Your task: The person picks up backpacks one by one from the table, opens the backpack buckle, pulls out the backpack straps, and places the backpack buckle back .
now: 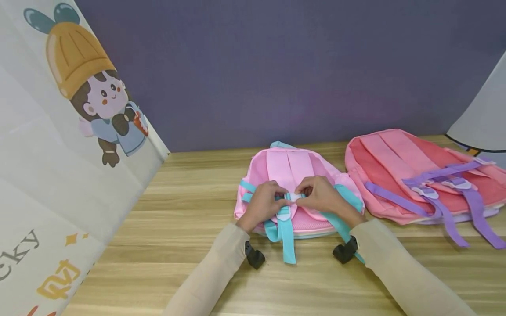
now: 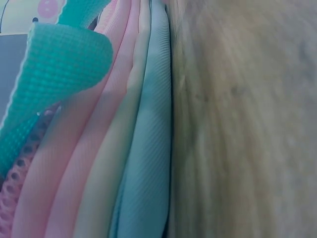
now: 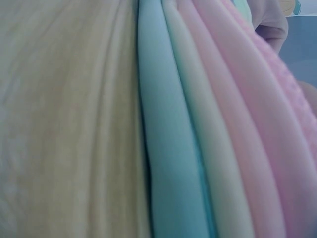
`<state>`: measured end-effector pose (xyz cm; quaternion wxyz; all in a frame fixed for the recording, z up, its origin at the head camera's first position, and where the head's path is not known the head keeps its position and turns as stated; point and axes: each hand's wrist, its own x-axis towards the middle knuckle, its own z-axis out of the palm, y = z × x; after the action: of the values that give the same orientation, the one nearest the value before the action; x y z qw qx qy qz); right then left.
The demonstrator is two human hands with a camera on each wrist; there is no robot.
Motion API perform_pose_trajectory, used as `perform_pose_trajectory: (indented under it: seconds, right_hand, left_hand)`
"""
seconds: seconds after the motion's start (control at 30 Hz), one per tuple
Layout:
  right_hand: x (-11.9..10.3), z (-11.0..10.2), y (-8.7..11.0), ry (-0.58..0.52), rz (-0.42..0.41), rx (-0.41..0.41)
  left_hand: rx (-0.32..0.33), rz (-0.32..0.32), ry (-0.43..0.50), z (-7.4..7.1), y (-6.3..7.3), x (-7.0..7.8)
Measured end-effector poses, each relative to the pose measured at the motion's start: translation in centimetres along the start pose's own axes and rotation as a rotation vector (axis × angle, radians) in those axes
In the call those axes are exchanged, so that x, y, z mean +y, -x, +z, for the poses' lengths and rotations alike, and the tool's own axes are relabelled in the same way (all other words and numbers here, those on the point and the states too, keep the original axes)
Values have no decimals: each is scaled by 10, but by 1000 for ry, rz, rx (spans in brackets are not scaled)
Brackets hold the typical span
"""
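A light pink backpack lies with its shoulder-strap side up on the wooden table. Over its middle, a white buckle on turquoise webbing sits between both hands. My left hand pinches the buckle's left side between thumb and fingers. At its other side, my right hand pinches the buckle with thumb and forefinger. A turquoise strap hangs from a white slider over the backpack's near edge. In the left wrist view a turquoise strap loops above the layered edge. The right wrist view shows mainly the backpack's side.
To the right lies a coral-pink backpack with purple straps, close against the first one. A dark wall panel stands behind the table. At left is a white printed panel with a cartoon figure.
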<state>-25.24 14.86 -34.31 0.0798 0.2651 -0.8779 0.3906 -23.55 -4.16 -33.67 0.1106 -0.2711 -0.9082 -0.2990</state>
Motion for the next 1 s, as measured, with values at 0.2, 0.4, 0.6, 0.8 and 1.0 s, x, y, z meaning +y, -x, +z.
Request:
perform_pose_trajectory:
  seconds: [0.2, 0.4, 0.6, 0.8, 1.0]
  right_hand:
    - [0, 1, 0, 1, 2, 1]
    - [0, 1, 0, 3, 10, 9]
    - [-1, -1, 1, -3, 42, 22]
    - [0, -2, 1, 2, 42, 15]
    - [1, -3, 1, -7, 55, 2]
  left_hand:
    - [5, 5, -7, 0, 1, -1]
    - [18, 7, -6, 0, 1, -2]
    - [24, -3, 22, -1, 1, -2]
    - [27, -1, 26, 0, 0, -2]
    - [27, -6, 16, 0, 1, -1]
